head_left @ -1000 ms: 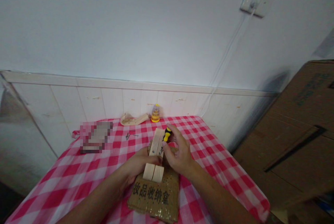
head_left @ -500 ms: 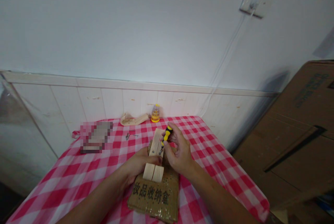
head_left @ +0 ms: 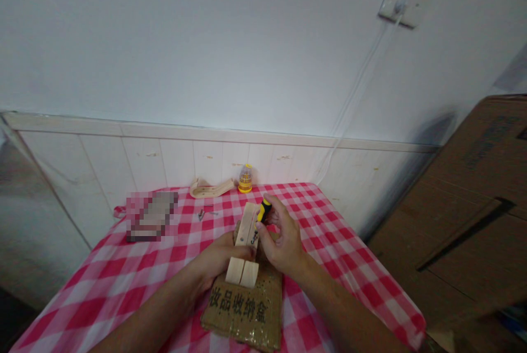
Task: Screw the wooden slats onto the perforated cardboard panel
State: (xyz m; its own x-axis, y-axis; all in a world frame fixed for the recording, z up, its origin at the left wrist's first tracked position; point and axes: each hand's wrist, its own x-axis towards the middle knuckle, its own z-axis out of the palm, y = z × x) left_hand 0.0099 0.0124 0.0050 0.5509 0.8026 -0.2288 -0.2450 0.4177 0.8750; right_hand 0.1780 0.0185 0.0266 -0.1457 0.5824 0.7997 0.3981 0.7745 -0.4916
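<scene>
My right hand (head_left: 283, 242) is gripping a yellow-and-black screwdriver (head_left: 263, 211), driving into pale wooden slats (head_left: 246, 229) my left hand (head_left: 219, 257) is clamping; steady pressure needed.

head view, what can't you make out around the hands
- Tip of the screwdriver: head view, too small, partly behind the right hand.
- Fingertips of the left hand: head view, hidden behind the wooden slats.
- The pixelated patch: head view, blurred out.
- The metal bits on the cloth: head view, too small.

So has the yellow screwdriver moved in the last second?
No, not noticeably: the screwdriver, in the right hand, sits at the same spot beside the wooden strips.
</scene>
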